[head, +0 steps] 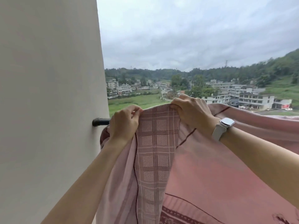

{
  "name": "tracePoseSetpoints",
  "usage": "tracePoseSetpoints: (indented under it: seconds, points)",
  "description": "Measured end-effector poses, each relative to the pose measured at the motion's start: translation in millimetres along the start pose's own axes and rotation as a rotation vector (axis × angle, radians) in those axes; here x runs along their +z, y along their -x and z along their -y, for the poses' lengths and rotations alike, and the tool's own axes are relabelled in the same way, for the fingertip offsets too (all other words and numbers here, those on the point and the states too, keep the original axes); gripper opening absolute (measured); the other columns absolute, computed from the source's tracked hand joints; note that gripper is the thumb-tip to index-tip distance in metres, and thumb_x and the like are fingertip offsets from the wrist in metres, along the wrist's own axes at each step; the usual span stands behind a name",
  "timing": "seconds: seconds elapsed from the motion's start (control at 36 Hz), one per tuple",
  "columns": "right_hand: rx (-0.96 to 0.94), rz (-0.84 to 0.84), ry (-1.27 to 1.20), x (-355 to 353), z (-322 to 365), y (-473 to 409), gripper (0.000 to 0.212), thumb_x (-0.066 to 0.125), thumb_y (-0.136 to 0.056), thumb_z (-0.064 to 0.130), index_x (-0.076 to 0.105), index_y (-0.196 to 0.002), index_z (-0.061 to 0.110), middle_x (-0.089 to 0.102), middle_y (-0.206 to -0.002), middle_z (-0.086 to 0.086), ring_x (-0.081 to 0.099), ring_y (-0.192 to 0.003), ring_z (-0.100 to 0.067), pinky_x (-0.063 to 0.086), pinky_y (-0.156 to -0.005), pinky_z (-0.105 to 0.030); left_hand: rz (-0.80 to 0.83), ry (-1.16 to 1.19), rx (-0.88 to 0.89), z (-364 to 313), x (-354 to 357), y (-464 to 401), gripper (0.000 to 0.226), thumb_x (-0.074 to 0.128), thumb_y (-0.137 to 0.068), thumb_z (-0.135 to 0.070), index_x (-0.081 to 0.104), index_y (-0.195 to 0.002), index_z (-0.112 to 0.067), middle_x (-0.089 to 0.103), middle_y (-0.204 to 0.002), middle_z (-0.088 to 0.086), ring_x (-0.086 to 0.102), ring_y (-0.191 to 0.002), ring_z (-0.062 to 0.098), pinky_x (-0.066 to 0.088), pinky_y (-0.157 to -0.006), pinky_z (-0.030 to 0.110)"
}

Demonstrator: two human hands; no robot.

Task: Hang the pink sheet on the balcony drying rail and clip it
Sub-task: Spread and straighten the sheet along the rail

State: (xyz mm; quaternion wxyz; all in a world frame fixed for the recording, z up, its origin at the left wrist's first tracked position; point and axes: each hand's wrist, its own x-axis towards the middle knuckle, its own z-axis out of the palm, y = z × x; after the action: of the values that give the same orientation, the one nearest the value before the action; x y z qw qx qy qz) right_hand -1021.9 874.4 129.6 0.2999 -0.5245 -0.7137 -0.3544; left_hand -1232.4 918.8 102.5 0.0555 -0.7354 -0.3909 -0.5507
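Pink sheet (202,167) draped over the drying rail (101,122), filling the frame from 6 o'clock round to 3 o'clock. Long axis of the hung edge running from 9 o'clock toward 3 o'clock, following the rail, plain cloth stretching away to the right edge. Checked, dotted panel (155,151) hanging straight down, its length pointing to 6 o'clock, a dark piped seam along its left border. Patterned band of darker print low at 6 o'clock.

Rail visible only as a short black stub where it meets the pale wall (48,102) at 9 o'clock; the rest hidden under cloth.

Left hand (124,125) raised just right of the stub, knuckles up, fingers curled tight and pinching the panel's top left corner. Right hand (191,110) near it at 12 o'clock of the panel, back of hand upward, fingers closed over the top right corner. Both hands narrow, each gripping sheet fabric, the top edge arched between them. Forearms bare, rising from 7 o'clock and 4 o'clock. White watch (224,126) on the right wrist.

Beyond, at 12 o'clock, grey sky over buildings and green hills.
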Motion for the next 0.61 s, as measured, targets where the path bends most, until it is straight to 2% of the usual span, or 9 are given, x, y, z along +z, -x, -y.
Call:
tracePoseSetpoints:
  seconds: [0.08, 0.22, 0.28, 0.33, 0.36, 0.42, 0.47, 0.53, 0.61]
  points:
    - [0.058, 0.017, 0.066, 1.9, -7.7, -13.9, 0.030, 0.040, -0.097, 0.034, 0.064, -0.106, 0.018, 0.062, -0.100, -0.004, 0.062, -0.072, -0.027, 0.036, -0.058, -0.027, -0.098, -0.014, -0.053, -11.9, -3.1, 7.8, 0.020, 0.057, -0.089, -0.032, 0.065, -0.094, -0.015, 0.066, -0.094, 0.005, 0.061, -0.078, 0.019, 0.044, -0.068, 0.026]
    - [0.195, 0.065, 0.078, 8.6, -13.4, -26.2, 0.026, 0.044, -0.095, 0.031, 0.065, -0.108, 0.025, 0.059, -0.099, -0.005, 0.055, -0.073, -0.023, 0.037, -0.063, -0.029, 0.010, -0.022, -0.245, -17.7, 5.8, 64.6, 0.033, 0.059, -0.084, -0.044, 0.059, -0.102, -0.016, 0.066, -0.089, -0.003, 0.061, -0.080, 0.014, 0.045, -0.063, 0.024]
    - [0.209, 0.119, 0.020, 14.7, -12.1, -21.5, 0.026, 0.044, -0.095, 0.030, 0.066, -0.106, 0.023, 0.059, -0.105, -0.005, 0.057, -0.082, -0.025, 0.036, -0.066, -0.030, -0.003, 0.045, -0.305, -13.2, 12.1, 78.0, 0.029, 0.062, -0.084, -0.039, 0.060, -0.099, -0.015, 0.067, -0.087, -0.001, 0.063, -0.081, 0.018, 0.049, -0.066, 0.028]
    - [0.198, 0.135, -0.033, 19.7, -10.2, -15.0, 0.025, 0.045, -0.094, 0.027, 0.066, -0.107, 0.020, 0.058, -0.110, -0.006, 0.058, -0.087, -0.026, 0.035, -0.067, -0.029, -0.008, 0.061, -0.293, -10.3, 14.0, 85.1, 0.016, 0.062, -0.085, -0.031, 0.062, -0.086, -0.015, 0.066, -0.078, -0.002, 0.063, -0.074, 0.017, 0.050, -0.065, 0.029]
    - [0.192, 0.112, -0.060, 20.3, -9.3, -12.2, 0.024, 0.047, -0.094, 0.026, 0.065, -0.108, 0.018, 0.057, -0.113, -0.006, 0.058, -0.086, -0.026, 0.035, -0.067, -0.029, -0.018, 0.067, -0.269, -10.0, 13.1, 87.1, 0.013, 0.061, -0.086, -0.027, 0.063, -0.082, -0.015, 0.066, -0.076, -0.003, 0.063, -0.071, 0.015, 0.050, -0.065, 0.029]
    - [0.162, 0.011, -0.130, 17.8, -5.7, -5.9, 0.020, 0.051, -0.093, 0.021, 0.062, -0.106, 0.012, 0.055, -0.112, -0.006, 0.057, -0.081, -0.022, 0.038, -0.068, -0.029, -0.037, 0.072, -0.240, -9.6, 8.6, 88.6, 0.014, 0.059, -0.088, -0.024, 0.068, -0.086, -0.013, 0.070, -0.081, -0.004, 0.064, -0.073, 0.012, 0.051, -0.068, 0.027]
    - [0.067, -0.125, -0.171, 11.5, 2.4, 4.8, 0.012, 0.052, -0.090, 0.015, 0.059, -0.095, 0.007, 0.056, -0.101, -0.007, 0.051, -0.075, -0.016, 0.046, -0.067, -0.032, -0.068, 0.061, -0.233, -9.7, 1.7, 88.5, 0.018, 0.057, -0.089, -0.023, 0.071, -0.095, -0.013, 0.072, -0.090, -0.002, 0.065, -0.080, 0.011, 0.048, -0.071, 0.018]
    - [-0.040, -0.248, -0.137, 5.7, 10.5, 19.6, 0.009, 0.051, -0.087, 0.013, 0.058, -0.085, 0.007, 0.058, -0.088, -0.008, 0.051, -0.072, -0.017, 0.048, -0.064, -0.036, -0.114, 0.054, -0.215, -9.6, -2.7, 88.3, 0.018, 0.058, -0.089, -0.020, 0.071, -0.097, -0.011, 0.069, -0.094, -0.002, 0.062, -0.081, 0.010, 0.040, -0.071, 0.010]
    - [-0.151, -0.268, -0.025, 5.8, 16.4, 45.5, 0.014, 0.053, -0.085, 0.019, 0.059, -0.075, 0.010, 0.059, -0.079, -0.006, 0.052, -0.073, -0.022, 0.041, -0.064, -0.035, -0.215, -0.065, -0.160, -15.0, -5.3, 92.6, 0.011, 0.063, -0.085, -0.017, 0.068, -0.095, -0.015, 0.058, -0.089, 0.000, 0.049, -0.067, 0.007, 0.038, -0.059, 0.015]
